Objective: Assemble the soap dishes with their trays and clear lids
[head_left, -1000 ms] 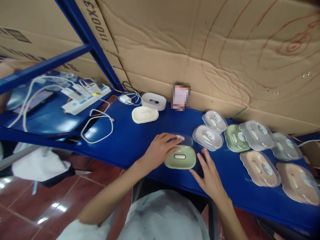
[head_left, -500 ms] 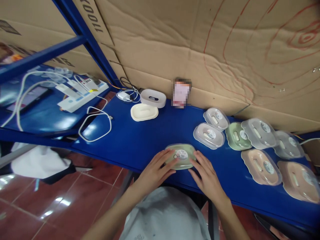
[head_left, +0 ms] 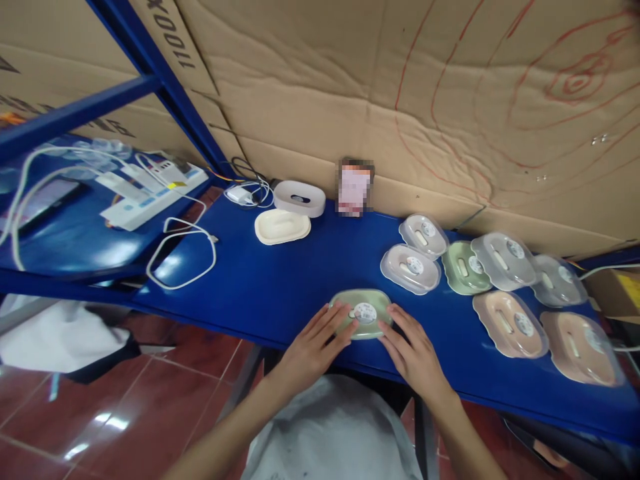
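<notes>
A cardboard sheet stands behind a long blue table. On the table's right side spreads a group of clear-lidded boxes in pale grey, green and peach. Left of them, near the front edge, the left hand and right hand are half-open, fingers spread and loosely bent, touching opposite ends of a green box that lies between them, neither wrapped around it. A round white label marks its top.

Green box partly hidden under the hands, its label too small to read, phone pixelated, carton cut off at right, shirt cut off below.
</notes>
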A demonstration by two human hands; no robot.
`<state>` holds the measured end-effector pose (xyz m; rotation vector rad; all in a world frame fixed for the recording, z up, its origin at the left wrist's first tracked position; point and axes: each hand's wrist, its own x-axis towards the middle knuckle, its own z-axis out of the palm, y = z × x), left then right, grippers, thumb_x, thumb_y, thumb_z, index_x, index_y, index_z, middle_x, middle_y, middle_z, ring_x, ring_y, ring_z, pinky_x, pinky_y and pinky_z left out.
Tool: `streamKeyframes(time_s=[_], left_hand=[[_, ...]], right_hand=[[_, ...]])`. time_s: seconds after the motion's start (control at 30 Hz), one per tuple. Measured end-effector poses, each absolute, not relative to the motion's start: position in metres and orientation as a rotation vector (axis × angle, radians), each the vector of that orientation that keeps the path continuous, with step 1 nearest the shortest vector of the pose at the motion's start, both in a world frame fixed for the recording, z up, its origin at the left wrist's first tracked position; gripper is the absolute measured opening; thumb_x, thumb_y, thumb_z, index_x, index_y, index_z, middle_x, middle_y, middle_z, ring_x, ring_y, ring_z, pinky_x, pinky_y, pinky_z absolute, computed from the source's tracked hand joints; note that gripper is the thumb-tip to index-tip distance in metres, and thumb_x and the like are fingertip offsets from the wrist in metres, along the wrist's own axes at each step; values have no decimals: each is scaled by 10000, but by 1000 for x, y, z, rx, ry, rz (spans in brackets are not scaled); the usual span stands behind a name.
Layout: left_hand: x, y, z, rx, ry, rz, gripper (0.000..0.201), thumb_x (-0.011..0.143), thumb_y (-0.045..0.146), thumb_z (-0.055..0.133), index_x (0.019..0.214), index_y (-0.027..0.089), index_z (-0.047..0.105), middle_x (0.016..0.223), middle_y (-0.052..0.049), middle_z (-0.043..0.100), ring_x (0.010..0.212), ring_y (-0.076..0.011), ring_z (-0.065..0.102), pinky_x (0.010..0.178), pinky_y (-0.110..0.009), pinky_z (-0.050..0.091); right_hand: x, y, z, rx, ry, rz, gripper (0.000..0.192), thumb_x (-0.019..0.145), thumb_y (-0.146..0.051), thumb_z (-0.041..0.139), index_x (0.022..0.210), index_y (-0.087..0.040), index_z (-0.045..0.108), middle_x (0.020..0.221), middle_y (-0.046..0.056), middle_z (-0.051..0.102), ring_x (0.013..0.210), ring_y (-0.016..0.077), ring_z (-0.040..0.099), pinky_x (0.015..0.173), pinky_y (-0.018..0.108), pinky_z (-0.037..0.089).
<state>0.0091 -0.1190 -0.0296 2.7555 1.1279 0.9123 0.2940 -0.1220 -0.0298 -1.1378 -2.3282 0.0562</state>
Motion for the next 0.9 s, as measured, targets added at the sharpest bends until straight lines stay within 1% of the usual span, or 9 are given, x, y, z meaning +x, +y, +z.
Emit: streamKeyframes(time_s=[0.13, 0.27, 0.43, 0.53, 0.67, 0.7, 0.77, 0.83, 0.9], left_hand=[[16, -117, -28, 2676, 1114, 928, 524, 1069, 139, 626, 1581, 181, 520, 1637, -180, 547, 1593, -330, 445, 1261, -566, 487], [20, -115, -28, 2402, 1239, 1038, 508, 1061, 233, 667, 1554, 236, 546, 1731, -198, 390, 1603, -357, 424, 1219, -551, 533], [21, -117, -35, 2375, 1224, 1054, 482, 1055, 278, 680, 1522, 261, 558, 1674, -164, 479, 1559, -335, 498, 1211, -538, 550], [25, -121, -36, 2401, 1195, 1012, 509, 1066, 288, 662, 1556, 267, 529, 1705, -163, 441, 1569, -341, 482, 1204, -542, 554], [17, -107, -25, 2460, 1080, 835, 547, 1095, 361, 606, 1619, 291, 464, 1754, -147, 376, 1592, -326, 450, 1213, -528, 541], [9, -97, -21, 2487, 1122, 805, 547, 1102, 365, 590, 1627, 296, 456, 1756, -148, 373, 1595, -331, 443, 1226, -545, 522], [-14, -70, -15, 2505, 1404, 833, 531, 1112, 320, 557, 1632, 284, 453, 1743, -167, 394, 1597, -357, 434, 1254, -612, 458], [-43, -40, -12, 2422, 1779, 821, 581, 1097, 335, 577, 1649, 225, 432, 1737, -209, 388, 1614, -416, 380, 1265, -691, 380], [-69, -17, -12, 2344, 2023, 688, 611, 1085, 361, 588, 1647, 178, 436, 1732, -238, 384, 1607, -478, 356, 1236, -789, 311]], right_hand=[[294, -123, -28, -1171, -2275, 81, 549, 1032, -144, 657, 1553, -287, 561, 1535, 135, 619, 1486, 306, 571, 1158, 520, 589], [294, -124, -28, -1241, -2273, 115, 594, 1049, -228, 665, 1615, -302, 502, 1529, 151, 596, 1445, 308, 600, 1121, 508, 614], [296, -127, -29, -1287, -2275, 109, 693, 1063, -218, 633, 1690, -386, 389, 1526, 138, 576, 1426, 298, 611, 1114, 484, 614], [300, -135, -28, -1305, -2280, 93, 707, 1058, -216, 638, 1697, -379, 382, 1510, 133, 586, 1408, 300, 618, 1102, 467, 613], [321, -157, -30, -1407, -2252, -2, 703, 1051, -273, 663, 1692, -375, 396, 1476, 136, 604, 1337, 319, 638, 1044, 479, 612], [330, -165, -32, -1453, -2217, -28, 690, 1049, -296, 668, 1684, -379, 411, 1471, 139, 602, 1319, 325, 640, 1036, 491, 605], [350, -179, -36, -1544, -2111, -73, 659, 1044, -348, 680, 1662, -378, 453, 1467, 150, 594, 1302, 342, 636, 1043, 527, 585], [372, -188, -39, -1618, -1986, -116, 635, 1035, -399, 691, 1639, -355, 499, 1476, 166, 583, 1313, 368, 625, 1074, 575, 555], [390, -191, -42, -1662, -1888, -193, 637, 1021, -431, 705, 1623, -313, 532, 1497, 189, 574, 1330, 398, 617, 1099, 617, 529]])
